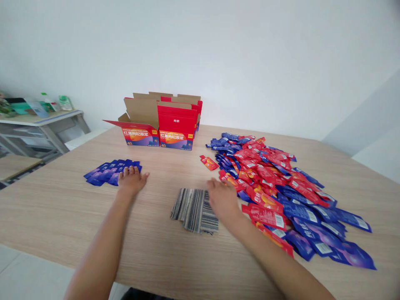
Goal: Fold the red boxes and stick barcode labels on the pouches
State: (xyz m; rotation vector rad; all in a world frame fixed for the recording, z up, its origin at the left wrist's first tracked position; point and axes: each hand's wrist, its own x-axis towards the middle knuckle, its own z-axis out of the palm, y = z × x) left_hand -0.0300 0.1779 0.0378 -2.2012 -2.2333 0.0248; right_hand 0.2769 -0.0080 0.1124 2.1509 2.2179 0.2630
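My left hand (133,180) rests on the right end of a neat overlapping row of blue sachets (108,171), its thumb spread out to the side and its fingers lying on the foil. A grey striped cloth (195,210) lies flat in front of me. Over that cloth's right edge is my right hand (222,199), slightly blurred, its fingers loosely extended with nothing visible in them. Just beyond its fingers, a red sachet (229,179) lies at the near-left edge of a large mixed heap of red and blue sachets (265,166).
Open red cartons (176,129) with raised flaps stand together at the back of the wooden table (150,246). A single red sachet (209,163) lies left of the heap. Behind the table is a white wall; a side desk (40,118) with bottles and packs stands at far left.
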